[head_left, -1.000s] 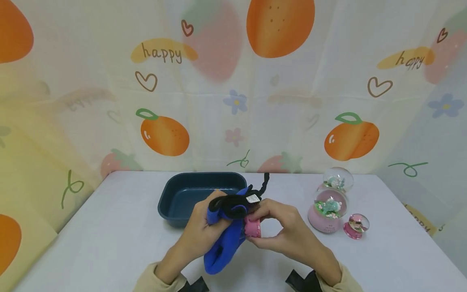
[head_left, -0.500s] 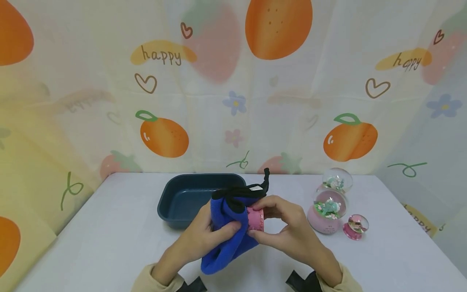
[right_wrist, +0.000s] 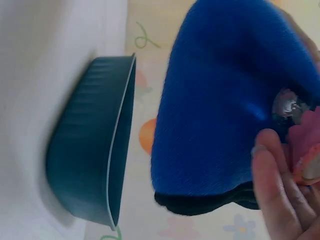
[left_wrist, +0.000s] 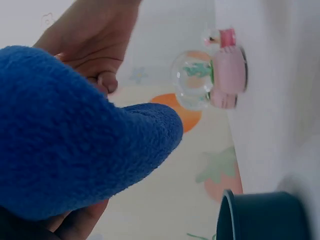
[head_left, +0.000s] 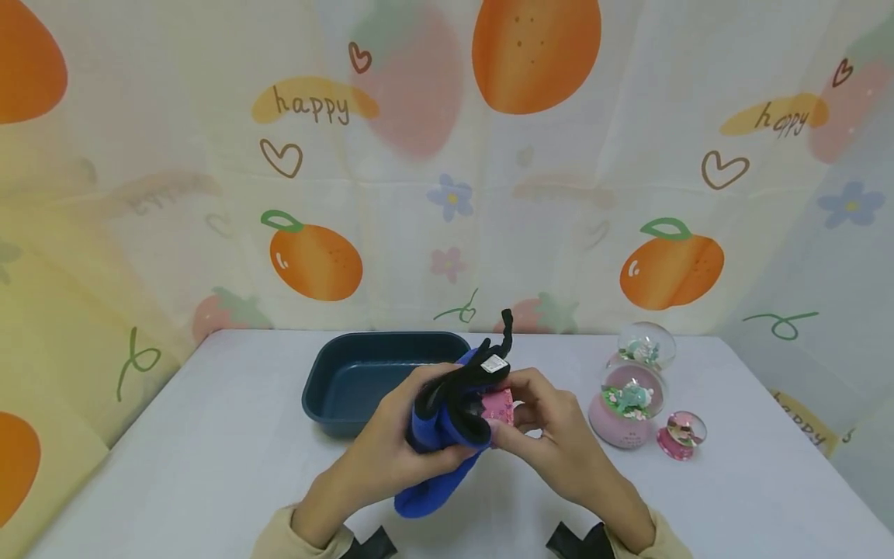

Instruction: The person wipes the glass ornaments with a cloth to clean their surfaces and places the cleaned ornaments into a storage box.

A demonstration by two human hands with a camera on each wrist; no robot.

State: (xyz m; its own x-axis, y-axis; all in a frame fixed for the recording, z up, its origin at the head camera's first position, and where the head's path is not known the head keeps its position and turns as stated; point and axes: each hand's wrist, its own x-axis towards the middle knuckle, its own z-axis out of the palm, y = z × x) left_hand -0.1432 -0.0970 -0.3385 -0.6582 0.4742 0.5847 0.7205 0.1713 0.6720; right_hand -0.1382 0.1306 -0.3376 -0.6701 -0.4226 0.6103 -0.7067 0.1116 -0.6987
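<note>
In the head view, my left hand [head_left: 384, 442] grips a bunched blue cloth [head_left: 426, 493] with black edging and a small white label. My right hand [head_left: 559, 435] pinches the pink base of a small snow globe [head_left: 498, 406] between thumb and fingers. The cloth wraps round the globe's clear part, which is mostly hidden in the head view. In the right wrist view, some of the glass of the snow globe [right_wrist: 290, 106] shows against the blue fabric. Both hands are raised over the table, in front of the dark teal basin.
The teal basin [head_left: 328, 415] stands at the back, left of centre on the white table [head_left: 209, 466]. To the right are two larger snow globes, a pink-based one [head_left: 621, 423] and another [head_left: 649, 341] behind it. A small pink-based snow globe [head_left: 677, 444] sits beside them.
The cloth has been shifted and refolded around the snow globe, its black edge turning over. Both hands keep their hold, and the right hand has moved slightly up and away.
</note>
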